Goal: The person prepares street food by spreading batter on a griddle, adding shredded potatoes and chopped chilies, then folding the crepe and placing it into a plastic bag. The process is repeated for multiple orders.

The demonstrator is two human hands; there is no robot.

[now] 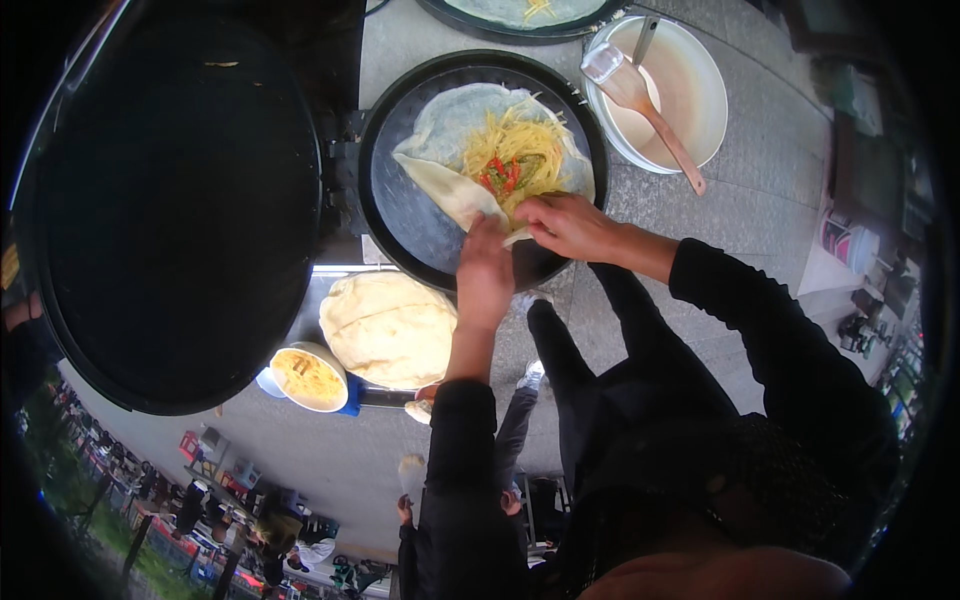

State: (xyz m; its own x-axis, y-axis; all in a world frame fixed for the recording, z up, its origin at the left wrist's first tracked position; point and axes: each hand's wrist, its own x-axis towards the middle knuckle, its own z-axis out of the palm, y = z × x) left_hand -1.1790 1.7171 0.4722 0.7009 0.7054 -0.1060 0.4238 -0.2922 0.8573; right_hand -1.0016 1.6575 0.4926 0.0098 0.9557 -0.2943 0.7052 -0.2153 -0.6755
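A thin, pale flatbread (448, 121) lies in a round black griddle pan (375, 202). On its right part is a heap of yellow shredded filling (540, 142), topped with red and green pieces (510, 174). The near left edge of the bread is folded up towards the filling. My left hand (486, 262) pinches that folded edge near the pan's near side. My right hand (570, 225) is beside it with curled fingers at the near edge of the bread and filling; whether they grip the dough is partly hidden.
A large black round lid (180, 225) stands at left. A pale dough mass (390, 326) and a bowl of yellow shreds (309, 379) are near my left forearm. A white bucket (697, 90) with a wooden-handled brush (645, 105) stands right. Another pan (517, 31) is beyond; people are behind.
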